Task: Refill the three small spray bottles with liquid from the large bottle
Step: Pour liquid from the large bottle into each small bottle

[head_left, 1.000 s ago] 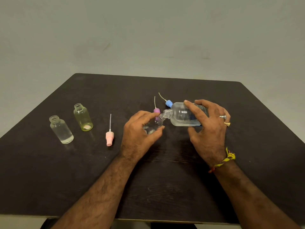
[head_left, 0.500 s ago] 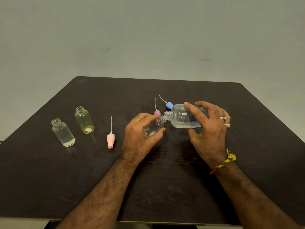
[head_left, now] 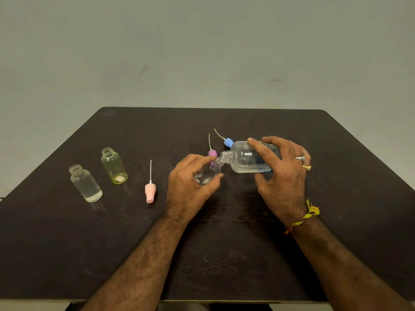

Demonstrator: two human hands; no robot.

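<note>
The right hand (head_left: 283, 176) has its fingers (head_left: 260, 149) curled over the large bottle (head_left: 244, 157), thumb underneath, holding it tipped almost flat above the dark table (head_left: 336, 198) with its open neck pointing left. That neck meets the mouth of a small clear bottle (head_left: 207, 173), which the left hand (head_left: 188, 185) grips with fingers and thumb wrapped round its body, tilting it up towards the large bottle. A little clear liquid sits in the small bottle's lower end.

Just behind the large bottle's neck lie two pump tops with thin tubes: a purple one (head_left: 212, 153), touching or nearly touching the left hand's fingertips, and a blue one (head_left: 228, 142) close against the large bottle's shoulder.

To the left of the left hand a pink pump top (head_left: 150, 193) lies on the table, tube pointing away from the person. Further left of it stand two open small bottles, upright and apart: a yellowish one (head_left: 114, 166) and, nearer the table's left edge, a clear one (head_left: 85, 184) with some liquid at the bottom.

The right hand wears two rings (head_left: 303, 162), and a yellow thread band (head_left: 307, 215) circles that wrist.
</note>
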